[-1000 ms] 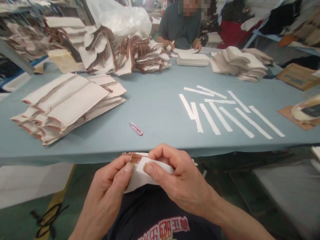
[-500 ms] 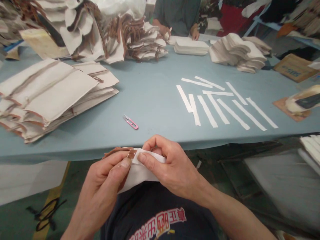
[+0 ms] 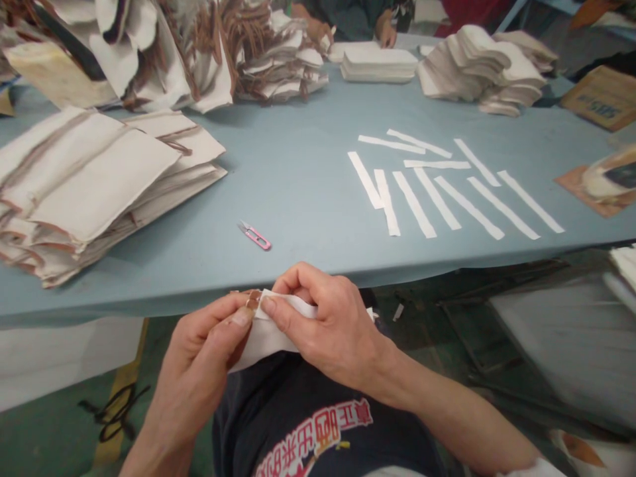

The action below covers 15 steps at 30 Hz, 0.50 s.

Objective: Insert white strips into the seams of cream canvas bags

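Note:
A white fabric piece with brown edging [image 3: 268, 341] is stretched between my two hands, just in front of the table's near edge. My left hand [image 3: 209, 348] pinches its brown-edged end between thumb and fingers. Closed on the white part, my right hand [image 3: 322, 315] presses its thumb on top of a narrow white strip [image 3: 293, 305] laid along the fabric. The thumbs are close together, and the fingers beneath the cloth are partly hidden. Beyond them on the table lies a pair of pink thread snips [image 3: 256, 235].
Several white strips [image 3: 442, 192] lie spread on the blue-covered table [image 3: 293, 172]. Stacked fabric panels [image 3: 99, 179] fill the left side. Piles of cloth pieces [image 3: 477, 69] and a cardboard box [image 3: 601, 99] stand farther back. Across the table, a co-worker's hands [image 3: 385, 30] are by a white stack.
The view has tilted and shifted slightly, so the table items sit higher in the picture. Both hands keep their hold on the fabric, with little visible change in grip.

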Each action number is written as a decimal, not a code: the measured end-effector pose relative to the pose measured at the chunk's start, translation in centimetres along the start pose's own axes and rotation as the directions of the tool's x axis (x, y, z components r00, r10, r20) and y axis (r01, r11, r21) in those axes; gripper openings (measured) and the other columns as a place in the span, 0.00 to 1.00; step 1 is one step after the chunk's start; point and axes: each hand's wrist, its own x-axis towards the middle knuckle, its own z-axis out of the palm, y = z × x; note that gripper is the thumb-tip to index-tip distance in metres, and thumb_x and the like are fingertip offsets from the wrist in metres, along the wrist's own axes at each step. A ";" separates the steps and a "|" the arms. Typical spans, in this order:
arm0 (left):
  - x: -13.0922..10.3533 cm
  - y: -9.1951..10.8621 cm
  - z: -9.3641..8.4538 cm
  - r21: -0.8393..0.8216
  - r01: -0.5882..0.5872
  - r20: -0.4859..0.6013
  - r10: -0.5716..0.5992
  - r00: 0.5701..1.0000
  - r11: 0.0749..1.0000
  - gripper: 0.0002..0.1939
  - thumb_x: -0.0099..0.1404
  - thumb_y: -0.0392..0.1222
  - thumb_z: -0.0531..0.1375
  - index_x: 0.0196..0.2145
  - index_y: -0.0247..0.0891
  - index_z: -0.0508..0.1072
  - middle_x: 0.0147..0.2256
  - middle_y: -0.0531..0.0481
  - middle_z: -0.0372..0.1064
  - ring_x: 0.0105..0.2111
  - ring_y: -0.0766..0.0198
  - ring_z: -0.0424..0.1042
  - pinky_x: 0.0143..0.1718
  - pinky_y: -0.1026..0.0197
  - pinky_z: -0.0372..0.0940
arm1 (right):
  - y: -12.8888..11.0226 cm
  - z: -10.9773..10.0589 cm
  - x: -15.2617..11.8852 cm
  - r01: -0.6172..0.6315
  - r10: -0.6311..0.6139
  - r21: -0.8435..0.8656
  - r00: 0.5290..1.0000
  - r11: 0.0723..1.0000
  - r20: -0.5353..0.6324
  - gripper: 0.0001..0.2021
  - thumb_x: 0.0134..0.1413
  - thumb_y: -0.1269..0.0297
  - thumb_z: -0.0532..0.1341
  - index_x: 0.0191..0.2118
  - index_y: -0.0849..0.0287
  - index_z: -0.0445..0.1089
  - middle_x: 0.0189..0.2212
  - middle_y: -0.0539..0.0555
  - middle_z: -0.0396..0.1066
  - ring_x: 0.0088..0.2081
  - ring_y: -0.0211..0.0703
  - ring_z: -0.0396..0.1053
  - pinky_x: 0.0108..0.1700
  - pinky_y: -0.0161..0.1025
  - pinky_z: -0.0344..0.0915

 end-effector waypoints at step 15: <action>0.8 -0.6 -0.5 -0.007 -0.006 0.059 0.007 0.998 1.000 0.22 0.66 0.62 0.72 0.30 0.39 0.86 0.21 0.54 0.63 0.21 0.65 0.55 0.23 0.61 0.51 | 1.0 -0.9 0.4 -0.186 0.112 0.379 0.971 0.907 0.209 0.27 0.58 0.35 0.74 0.35 0.57 0.72 0.27 0.45 0.66 0.28 0.34 0.58 0.29 0.33 0.55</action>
